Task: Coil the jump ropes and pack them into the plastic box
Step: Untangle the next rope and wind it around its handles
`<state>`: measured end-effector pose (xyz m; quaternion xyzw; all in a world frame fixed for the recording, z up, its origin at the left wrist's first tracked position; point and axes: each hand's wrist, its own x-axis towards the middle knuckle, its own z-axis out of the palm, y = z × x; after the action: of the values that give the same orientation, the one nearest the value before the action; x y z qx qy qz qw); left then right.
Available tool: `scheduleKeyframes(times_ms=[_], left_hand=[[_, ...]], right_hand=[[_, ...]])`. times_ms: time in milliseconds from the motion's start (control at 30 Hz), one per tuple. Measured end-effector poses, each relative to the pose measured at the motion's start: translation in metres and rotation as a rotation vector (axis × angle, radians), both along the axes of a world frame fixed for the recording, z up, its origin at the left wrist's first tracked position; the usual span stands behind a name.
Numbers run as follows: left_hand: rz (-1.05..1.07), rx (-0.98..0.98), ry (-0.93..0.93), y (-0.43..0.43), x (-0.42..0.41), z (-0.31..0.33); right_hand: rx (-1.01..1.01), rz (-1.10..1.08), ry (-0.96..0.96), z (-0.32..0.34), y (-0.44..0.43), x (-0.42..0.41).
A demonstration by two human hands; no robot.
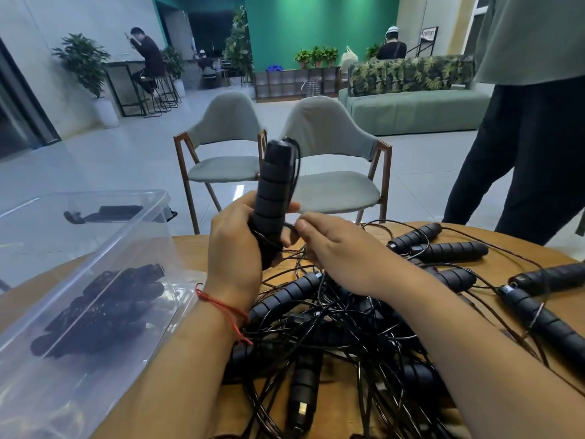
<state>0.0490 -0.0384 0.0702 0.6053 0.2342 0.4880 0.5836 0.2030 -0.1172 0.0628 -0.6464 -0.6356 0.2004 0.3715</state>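
Head camera looked down on a tangle of black jump ropes (332,331) heaped on the wooden table (190,247), thin cords looping over foam handles at the near edge. To the left of the heap stood the clear plastic box (152,199), tilted in the wide view, with a bundle of coiled ropes (104,308) already lying inside it. Just above the heap the two hands were close together. The left hand (234,245), a red string (221,305) round its wrist, was wrapped around the lower end of a handle (273,188) held upright. The right hand (338,245) pinched a cord (289,225) right beside that handle. More loose handles (449,250) lay spread across the right side of the table, their cords trailing between them. Beyond the table's far edge stood two grey chairs (228,144), and a standing person (531,137) in dark trousers was near the right corner. A green sofa (411,106) sat farther back.
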Motion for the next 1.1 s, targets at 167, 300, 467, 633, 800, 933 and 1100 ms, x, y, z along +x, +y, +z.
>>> scheduleKeyframes(times_ms=[167, 300, 467, 633, 800, 933, 1100], left_hand=[[0.067, -0.056, 0.013, 0.012, -0.006, -0.001], [0.205, 0.05, 0.205, 0.019, -0.007, -0.008], [0.374, 0.258, 0.464, 0.028, -0.007, -0.014], [0.555, 0.448, 0.795, 0.025, 0.001, -0.025], [0.574, 0.465, 0.897, 0.029, -0.001, -0.031], [0.522, 0.439, 1.034, 0.036, 0.002, -0.043], [0.473, 0.43, 1.103, 0.04, -0.003, -0.051]], right_hand=[[0.032, -0.046, -0.295, 0.011, -0.008, -0.003], [0.025, -0.105, -0.507, 0.028, -0.017, 0.002], [-0.025, 0.009, -0.656, 0.044, -0.033, -0.009], [-0.018, 0.04, -0.744, 0.037, -0.032, -0.017], [-0.046, 0.049, -0.773, 0.039, -0.034, -0.02], [-0.07, 0.082, -0.867, 0.043, -0.039, -0.023], [-0.039, 0.066, -0.874, 0.065, -0.052, -0.011]])
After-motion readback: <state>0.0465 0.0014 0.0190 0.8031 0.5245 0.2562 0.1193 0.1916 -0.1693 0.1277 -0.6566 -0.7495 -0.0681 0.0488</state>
